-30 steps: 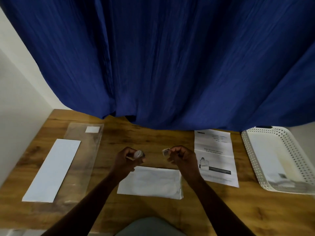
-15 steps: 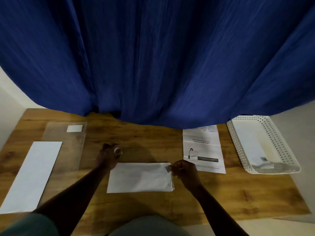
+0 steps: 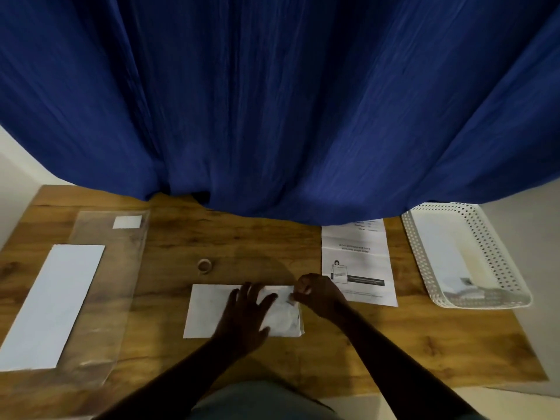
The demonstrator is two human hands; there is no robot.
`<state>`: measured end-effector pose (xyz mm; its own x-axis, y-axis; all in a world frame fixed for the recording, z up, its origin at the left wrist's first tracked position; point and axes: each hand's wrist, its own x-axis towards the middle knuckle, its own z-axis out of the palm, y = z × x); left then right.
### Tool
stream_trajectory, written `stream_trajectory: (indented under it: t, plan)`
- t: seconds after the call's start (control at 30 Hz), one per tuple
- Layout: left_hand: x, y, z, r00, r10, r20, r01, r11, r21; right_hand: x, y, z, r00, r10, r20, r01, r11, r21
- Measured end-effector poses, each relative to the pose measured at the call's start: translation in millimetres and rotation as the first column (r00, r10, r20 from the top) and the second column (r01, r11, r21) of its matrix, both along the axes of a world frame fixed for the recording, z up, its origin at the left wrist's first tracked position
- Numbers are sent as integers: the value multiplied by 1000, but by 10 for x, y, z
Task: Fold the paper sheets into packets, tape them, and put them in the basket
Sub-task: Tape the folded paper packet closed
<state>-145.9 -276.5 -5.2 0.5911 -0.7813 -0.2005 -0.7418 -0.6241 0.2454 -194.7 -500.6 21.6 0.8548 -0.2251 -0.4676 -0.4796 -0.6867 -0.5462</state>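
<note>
Taping is judged to be the step in hand. A folded paper packet (image 3: pixel 212 310) lies flat on the wooden surface (image 3: pixel 394 344), directly in front of the person. The left hand (image 3: pixel 245 316) is laid on the packet with its fingers spread and straight, so that the folds are held down. The right hand (image 3: pixel 318 294) is placed at the packet's upper right corner with its fingertips pinched on a small piece of tape (image 3: pixel 290 302); the tape is too small for its exact lie to be made out. A roll of tape (image 3: pixel 204 265) is set on the surface just beyond the packet, apart from both hands.

For a sound result, pressure from the left palm should be kept even, so that the folded flap is not allowed to spring open. The tape is best laid across the open edge, half on the flap and half on the body of the packet, and then rubbed down from the middle outward so that no wrinkle is trapped.

A white perforated basket (image 3: pixel 424 268) stands at the right end of the surface, with what appear to be finished packets inside. A printed sheet (image 3: pixel 359 262) lies between packet and basket. A long white sheet (image 3: pixel 51 304) and a clear plastic sleeve (image 3: pixel 121 268) lie at the left.
</note>
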Motion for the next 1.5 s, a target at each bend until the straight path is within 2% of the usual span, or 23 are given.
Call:
stream_trajectory:
  t: [0.1, 0.2, 0.4, 0.5, 0.67, 0.87, 1.17, 1.37, 1.5]
  plan:
    - [-177, 2, -144, 995, 33, -93, -18, 986, 163, 158, 17, -122, 996, 85, -23, -87, 994, -61]
    - [-189, 48, -216, 996, 44, -75, -32, 988, 149, 285, 45, -184, 988, 146, -42, -150, 982, -113]
    - [-200, 16, -157, 987, 75, -146, -49, 984, 173, 445, 99, -315, 982, 178, -67, -185, 975, -120]
    - [-166, -24, -107, 986, 79, -147, -49, 979, 197, 468, 124, -392, 970, 233, -73, -242, 955, -173]
    - [-110, -84, -29, 981, 80, -176, -36, 971, 237, 508, 57, -720, 969, 236, -77, -248, 939, -237]
    - [-106, -195, -38, 984, 72, -163, -23, 959, 282, 511, 97, -586, 993, 116, -30, -120, 965, -232]
    - [-118, -231, -39, 980, 67, -188, -1, 944, 330, 559, 3, -616, 1000, 14, -16, -16, 993, -116]
    - [-90, -250, -70, 970, 82, -230, 6, 934, 357, 571, -41, -569, 995, 82, -65, -86, 994, -61]
    - [-81, -254, -77, 968, 83, -236, 6, 935, 355, 542, 9, -611, 998, 57, -7, -58, 992, -114]
